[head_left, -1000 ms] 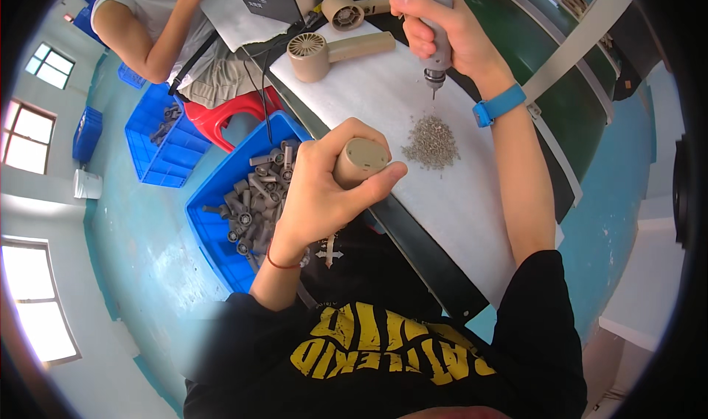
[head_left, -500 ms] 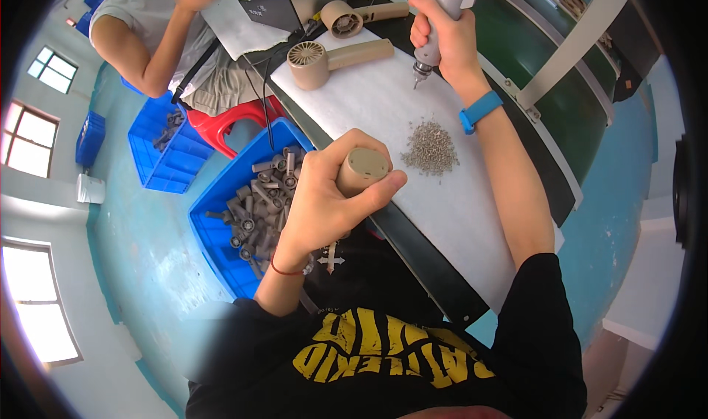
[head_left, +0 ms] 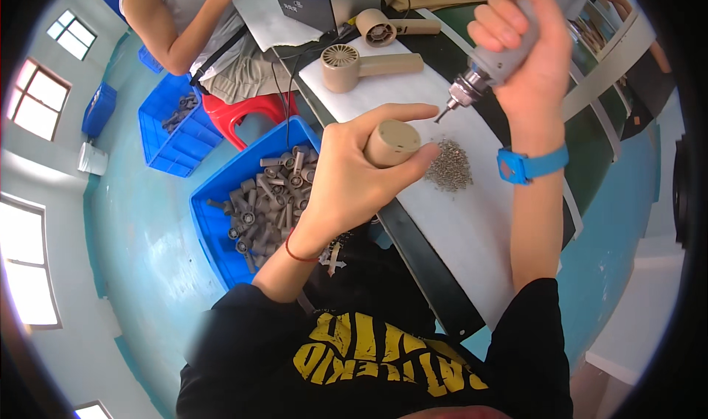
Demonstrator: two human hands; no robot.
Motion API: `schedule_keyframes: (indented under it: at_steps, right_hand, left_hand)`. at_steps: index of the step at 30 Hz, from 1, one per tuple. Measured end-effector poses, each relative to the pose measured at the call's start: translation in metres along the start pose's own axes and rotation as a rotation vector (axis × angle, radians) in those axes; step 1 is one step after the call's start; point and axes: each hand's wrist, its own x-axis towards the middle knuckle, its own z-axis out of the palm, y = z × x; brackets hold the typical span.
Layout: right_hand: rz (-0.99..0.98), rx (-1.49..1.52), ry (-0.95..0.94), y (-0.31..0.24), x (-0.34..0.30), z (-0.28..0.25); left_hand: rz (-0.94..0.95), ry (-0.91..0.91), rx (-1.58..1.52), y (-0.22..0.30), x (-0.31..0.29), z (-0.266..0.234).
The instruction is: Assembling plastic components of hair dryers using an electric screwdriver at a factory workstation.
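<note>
My left hand is wrapped round a tan handheld fan. It is seen end-on, with a flat round end and small holes turned upward; the rest is hidden by my hand. In my right hand is a grey electric screwdriver, held tilted. Its thin bit points down and left, ending a short way to the upper right of the fan and apart from it. On the white sheet beyond my left hand lies a pile of small metal screws.
Two tan handheld fans lie at the table's far end beside a dark box. A blue crate of grey-brown fan parts stands left of the table. Across from me, a person sits on a red stool.
My right hand has brought the screwdriver nearer to me and tilted it, so its bit now slants toward the fan. My left hand keeps its hold; the view has shifted slightly.
</note>
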Motion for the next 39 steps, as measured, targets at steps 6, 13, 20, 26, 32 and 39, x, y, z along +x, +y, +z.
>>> schedule_keyframes:
  at_steps: [6, 13, 20, 26, 32, 39]
  right_hand:
    - [0.419, 0.984, -1.043, 0.005, 0.021, -0.001]
    - [-0.137, 0.035, 0.036, -0.019, -0.034, 0.025]
    - [-0.195, 0.031, -0.024, -0.019, -0.041, 0.024]
    - [-0.228, 0.07, -0.046, -0.022, -0.042, 0.025]
    - [-0.235, 0.157, -0.436, -0.029, -0.036, 0.005]
    - [-0.14, -0.026, -0.787, -0.035, -0.03, 0.001]
  left_hand:
    - [0.061, -0.01, 0.008, 0.007, 0.004, 0.005]
    - [0.123, -0.014, -0.029, 0.008, 0.0, 0.007]
    - [0.096, -0.055, -0.121, 0.007, -0.002, 0.002]
    - [-0.015, -0.058, -0.174, 0.01, -0.004, 0.002]
    - [-0.111, 0.019, -0.328, 0.016, -0.007, 0.008]
    - [-0.067, -0.005, -0.299, 0.008, -0.007, 0.007]
